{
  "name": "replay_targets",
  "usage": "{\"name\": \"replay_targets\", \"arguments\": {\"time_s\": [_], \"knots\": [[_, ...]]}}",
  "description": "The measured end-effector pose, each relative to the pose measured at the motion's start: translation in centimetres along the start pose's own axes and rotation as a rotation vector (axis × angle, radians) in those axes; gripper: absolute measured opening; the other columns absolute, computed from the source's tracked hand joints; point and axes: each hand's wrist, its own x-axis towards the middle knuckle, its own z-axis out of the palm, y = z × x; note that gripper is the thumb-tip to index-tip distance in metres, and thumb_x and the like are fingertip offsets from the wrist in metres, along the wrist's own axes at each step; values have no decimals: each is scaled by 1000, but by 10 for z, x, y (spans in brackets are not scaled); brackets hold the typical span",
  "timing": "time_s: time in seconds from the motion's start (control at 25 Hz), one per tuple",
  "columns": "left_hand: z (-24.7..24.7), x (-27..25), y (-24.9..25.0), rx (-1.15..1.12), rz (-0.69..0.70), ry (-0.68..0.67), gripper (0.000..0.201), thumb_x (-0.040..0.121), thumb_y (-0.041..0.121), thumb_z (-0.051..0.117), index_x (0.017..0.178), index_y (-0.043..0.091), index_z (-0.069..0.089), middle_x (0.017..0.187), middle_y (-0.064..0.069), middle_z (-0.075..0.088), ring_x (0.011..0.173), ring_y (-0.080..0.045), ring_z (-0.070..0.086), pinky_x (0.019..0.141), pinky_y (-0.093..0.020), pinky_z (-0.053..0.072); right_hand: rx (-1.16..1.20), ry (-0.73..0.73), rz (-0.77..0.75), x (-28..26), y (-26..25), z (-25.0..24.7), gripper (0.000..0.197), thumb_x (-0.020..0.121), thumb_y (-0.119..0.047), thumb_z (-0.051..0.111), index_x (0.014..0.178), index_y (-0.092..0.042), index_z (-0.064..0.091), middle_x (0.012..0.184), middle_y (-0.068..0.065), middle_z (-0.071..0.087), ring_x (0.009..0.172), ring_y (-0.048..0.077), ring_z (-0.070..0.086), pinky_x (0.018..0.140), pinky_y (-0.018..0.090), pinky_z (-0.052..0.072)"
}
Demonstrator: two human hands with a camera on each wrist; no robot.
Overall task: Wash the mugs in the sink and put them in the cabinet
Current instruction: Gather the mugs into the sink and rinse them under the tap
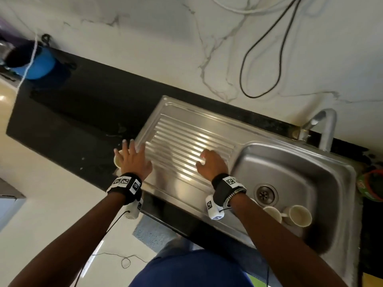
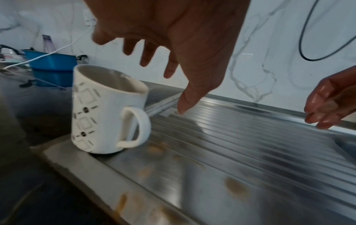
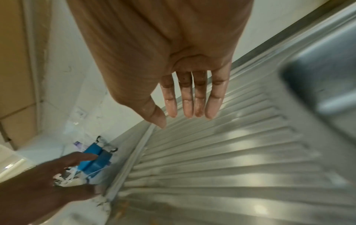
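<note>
A white mug (image 2: 108, 112) with a grey square pattern stands mouth up on the left end of the steel drainboard (image 2: 240, 152), handle toward the sink. My left hand (image 2: 175, 92) hovers just above and beside it, fingers spread, touching nothing. In the head view this left hand (image 1: 132, 158) covers most of the mug (image 1: 117, 161). My right hand (image 1: 205, 160) is wet and held over the ribbed drainboard with straight fingers (image 3: 188, 99), holding nothing. Two cream mugs (image 1: 273, 213) (image 1: 300, 215) lie in the sink basin (image 1: 310, 172) near its front edge.
The faucet (image 1: 325, 125) rises behind the basin. A blue pot (image 1: 35, 63) sits at the far left of the dark counter (image 1: 72, 121), with a white cord across it. A black cable (image 1: 261, 59) hangs on the marble wall. A green object (image 1: 371, 185) lies right of the sink.
</note>
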Motion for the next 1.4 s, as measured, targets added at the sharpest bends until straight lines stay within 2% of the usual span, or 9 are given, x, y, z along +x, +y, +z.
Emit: {"name": "replay_targets", "arguments": {"time_s": [0.12, 0.24, 0.4, 0.56, 0.68, 0.92, 1.08, 1.2, 1.4], "knots": [[-4, 15, -30, -43, -200, -189, 110, 77, 59, 74, 161, 25, 12, 168, -25, 1, 155, -51, -4, 119, -70, 10, 82, -84, -90, 10, -47, 36, 27, 94, -33, 66, 117, -20, 63, 124, 3, 64, 117, 24, 61, 97, 41, 53], [-8, 24, -47, -136, -184, -292, 99, 76, 46, 81, 154, 19, 25, 155, -23, 29, 139, -52, 38, 105, -61, 45, 102, -151, -126, 12, -65, 57, 27, 94, -34, 67, 118, -22, 64, 126, 0, 64, 119, 21, 60, 100, 37, 51], [-13, 24, -20, -132, -34, -262, 89, 74, 47, 81, 144, 17, 36, 140, -14, 46, 123, -43, 56, 96, -54, 53, 108, -177, -102, 7, -54, 53, 33, 92, -33, 71, 123, -23, 64, 128, 0, 66, 121, 21, 62, 99, 33, 50], [-29, 20, 76, -232, 184, -289, 81, 76, 49, 79, 139, 17, 37, 135, -12, 50, 113, -41, 63, 92, -47, 52, 210, -185, -78, -6, -15, 27, 87, 82, -35, 85, 155, -24, 38, 154, 4, 49, 139, 22, 50, 111, 39, 46], [-48, 5, 161, -312, 315, -271, 76, 75, 57, 75, 131, 17, 42, 125, -11, 56, 108, -39, 64, 90, -43, 51, 366, -52, -63, -17, 22, 6, 116, 68, -47, 94, 160, -33, 25, 161, -5, 40, 142, 15, 46, 114, 38, 45], [-72, -43, 315, -442, 621, -327, 69, 70, 71, 62, 123, 30, 49, 113, 0, 65, 100, -26, 65, 83, -37, 51, 410, 489, 49, -55, 115, -80, 73, 75, -46, 86, 138, -40, 48, 127, -19, 66, 109, 4, 65, 94, 30, 57], [-73, -37, 383, -409, 718, -353, 48, 88, 69, 50, 125, 39, 55, 115, 11, 68, 101, -18, 65, 91, -38, 51, 477, 560, 169, -76, 179, -115, 74, 64, -55, 91, 128, -46, 54, 114, -24, 70, 101, -3, 67, 86, 23, 55], [-66, 0, 437, -406, 772, -378, 29, 97, 40, 58, 125, 31, 60, 115, 4, 72, 104, -23, 69, 90, -36, 54, 524, 625, 235, -80, 216, -128, 77, 61, -52, 92, 129, -44, 56, 116, -20, 71, 105, 6, 68, 89, 30, 56], [-56, 16, 517, -230, 1020, -335, 40, 96, 34, 63, 133, 21, 58, 124, -7, 64, 108, -32, 66, 89, -39, 54, 596, 664, 299, -85, 245, -139, 74, 59, -51, 93, 125, -48, 58, 112, -23, 72, 102, -1, 68, 91, 33, 58]]}}
